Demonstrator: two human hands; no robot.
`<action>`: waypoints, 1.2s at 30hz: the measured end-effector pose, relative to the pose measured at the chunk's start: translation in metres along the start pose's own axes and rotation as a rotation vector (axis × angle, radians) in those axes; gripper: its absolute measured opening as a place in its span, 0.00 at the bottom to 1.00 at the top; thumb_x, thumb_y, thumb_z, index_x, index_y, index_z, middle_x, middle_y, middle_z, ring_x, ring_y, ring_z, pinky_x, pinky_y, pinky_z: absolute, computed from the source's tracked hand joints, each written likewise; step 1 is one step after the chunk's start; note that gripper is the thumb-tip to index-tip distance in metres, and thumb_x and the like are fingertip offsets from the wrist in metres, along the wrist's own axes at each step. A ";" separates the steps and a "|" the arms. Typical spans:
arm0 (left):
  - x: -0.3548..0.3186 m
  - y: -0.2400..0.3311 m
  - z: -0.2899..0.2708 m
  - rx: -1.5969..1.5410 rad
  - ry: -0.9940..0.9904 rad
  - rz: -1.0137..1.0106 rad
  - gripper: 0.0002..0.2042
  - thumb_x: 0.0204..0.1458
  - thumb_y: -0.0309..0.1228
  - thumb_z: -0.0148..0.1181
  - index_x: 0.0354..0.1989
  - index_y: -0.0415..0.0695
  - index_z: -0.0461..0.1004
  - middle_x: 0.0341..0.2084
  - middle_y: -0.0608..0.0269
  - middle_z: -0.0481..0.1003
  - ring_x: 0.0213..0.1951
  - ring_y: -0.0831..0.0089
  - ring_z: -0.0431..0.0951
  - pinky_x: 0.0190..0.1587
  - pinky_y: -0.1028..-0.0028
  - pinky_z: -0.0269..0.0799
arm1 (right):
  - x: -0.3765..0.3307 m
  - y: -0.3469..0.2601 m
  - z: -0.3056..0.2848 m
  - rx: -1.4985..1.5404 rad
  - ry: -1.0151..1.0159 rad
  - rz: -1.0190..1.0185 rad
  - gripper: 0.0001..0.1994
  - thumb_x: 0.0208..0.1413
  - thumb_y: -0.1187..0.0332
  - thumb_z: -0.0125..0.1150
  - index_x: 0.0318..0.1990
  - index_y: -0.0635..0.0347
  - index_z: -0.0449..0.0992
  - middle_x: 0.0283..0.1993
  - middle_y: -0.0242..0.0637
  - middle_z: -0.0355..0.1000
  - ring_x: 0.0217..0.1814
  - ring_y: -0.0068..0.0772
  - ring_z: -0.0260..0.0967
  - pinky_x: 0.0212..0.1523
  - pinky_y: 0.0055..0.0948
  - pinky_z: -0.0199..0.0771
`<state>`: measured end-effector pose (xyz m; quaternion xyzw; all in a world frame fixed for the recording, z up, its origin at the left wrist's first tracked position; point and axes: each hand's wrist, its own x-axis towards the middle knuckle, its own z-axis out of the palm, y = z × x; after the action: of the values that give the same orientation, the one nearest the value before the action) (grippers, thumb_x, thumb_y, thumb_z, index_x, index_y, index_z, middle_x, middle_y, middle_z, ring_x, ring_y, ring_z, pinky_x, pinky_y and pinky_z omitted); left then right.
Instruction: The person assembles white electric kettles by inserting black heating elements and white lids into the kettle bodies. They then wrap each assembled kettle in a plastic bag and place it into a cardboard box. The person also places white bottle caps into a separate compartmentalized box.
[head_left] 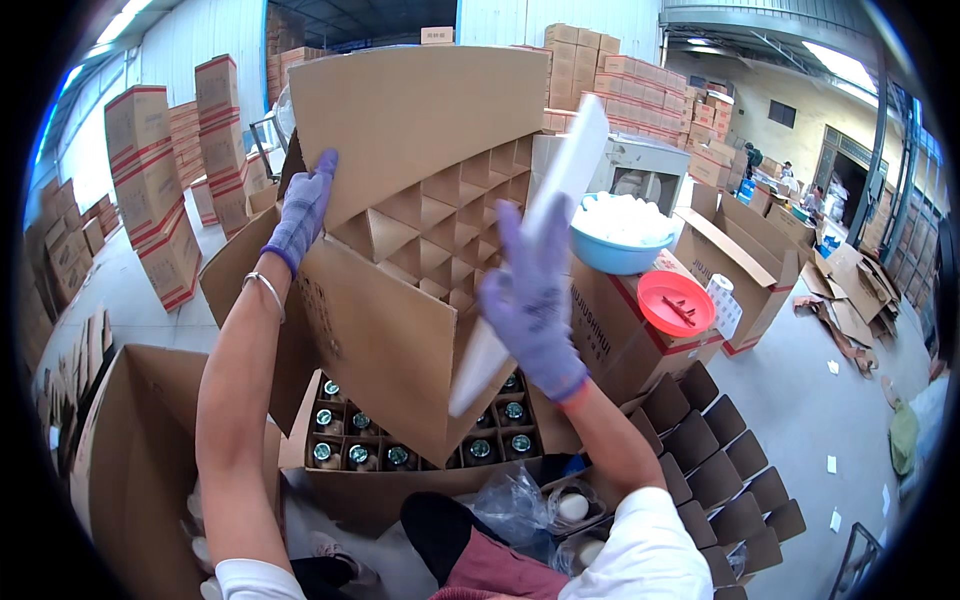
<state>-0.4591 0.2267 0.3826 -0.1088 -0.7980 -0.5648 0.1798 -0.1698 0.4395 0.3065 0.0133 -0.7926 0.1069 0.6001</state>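
Note:
My left hand [300, 215], in a lavender glove, grips the edge of an open cardboard carton [375, 350]. The carton is tilted, and a grid of cardboard dividers [440, 225] shows inside it. My right hand [538, 300], gloved alike and slightly blurred, holds a thin white sheet [580, 150] on edge beside the carton's right side. The sheet looks like foam, and its far face is hidden. Below the tilted carton stands another carton [400, 495] with bottles [358, 455] in its divider cells; their caps are green and silvery. The tilted carton hides some of them.
At right, a blue basin [615, 258] of white pieces and a red bowl [677, 303] rest on a carton. Folded dividers [700, 450] lie at lower right. An open carton [140, 450] stands at left. Stacked cartons [150, 200] rise behind. Flattened cardboard [850, 290] lies at far right.

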 end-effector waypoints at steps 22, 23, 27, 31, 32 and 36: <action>-0.008 -0.005 0.032 0.227 -0.083 0.010 0.48 0.52 0.72 0.40 0.55 0.30 0.72 0.54 0.36 0.72 0.60 0.48 0.71 0.62 0.62 0.63 | -0.443 0.170 -0.607 -0.744 0.945 1.313 0.17 0.65 0.68 0.49 0.58 0.65 0.69 0.53 0.39 0.68 0.54 0.33 0.66 0.57 0.33 0.67; -0.013 -0.001 0.040 0.213 -0.095 0.013 0.48 0.52 0.72 0.40 0.55 0.30 0.72 0.54 0.36 0.72 0.59 0.48 0.71 0.62 0.62 0.63 | -0.450 0.161 -0.610 -0.779 0.937 1.360 0.17 0.64 0.68 0.49 0.57 0.65 0.70 0.52 0.38 0.68 0.52 0.32 0.66 0.56 0.32 0.67; -0.019 -0.003 0.041 0.135 -0.099 0.042 0.48 0.53 0.72 0.39 0.53 0.29 0.73 0.52 0.36 0.74 0.58 0.48 0.72 0.61 0.62 0.63 | -0.447 0.166 -0.560 -0.793 0.815 1.310 0.15 0.62 0.69 0.53 0.55 0.62 0.71 0.46 0.36 0.69 0.47 0.29 0.66 0.50 0.30 0.69; -0.023 -0.004 0.028 0.222 -0.021 0.024 0.49 0.53 0.72 0.38 0.52 0.29 0.74 0.51 0.34 0.74 0.57 0.48 0.73 0.61 0.61 0.64 | -0.381 0.161 -0.346 -0.006 0.226 1.202 0.14 0.60 0.69 0.56 0.53 0.59 0.72 0.41 0.33 0.69 0.41 0.26 0.67 0.44 0.28 0.71; -0.022 -0.008 0.026 0.244 -0.021 0.009 0.49 0.53 0.72 0.38 0.51 0.29 0.74 0.51 0.34 0.74 0.57 0.47 0.73 0.60 0.61 0.64 | -0.359 0.146 -0.262 0.144 -0.030 1.203 0.17 0.58 0.67 0.60 0.54 0.59 0.71 0.41 0.33 0.70 0.42 0.25 0.67 0.45 0.28 0.71; 0.000 -0.026 0.019 0.223 -0.045 0.033 0.49 0.52 0.73 0.38 0.49 0.28 0.76 0.47 0.34 0.76 0.55 0.48 0.75 0.60 0.61 0.64 | -0.340 0.144 -0.008 0.452 -0.616 1.336 0.51 0.55 0.47 0.64 0.74 0.65 0.40 0.77 0.49 0.44 0.79 0.41 0.42 0.75 0.32 0.41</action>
<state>-0.4717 0.2356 0.3541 -0.1137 -0.8579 -0.4669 0.1820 -0.0889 0.5454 -0.0382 -0.3165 -0.7226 0.5976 0.1432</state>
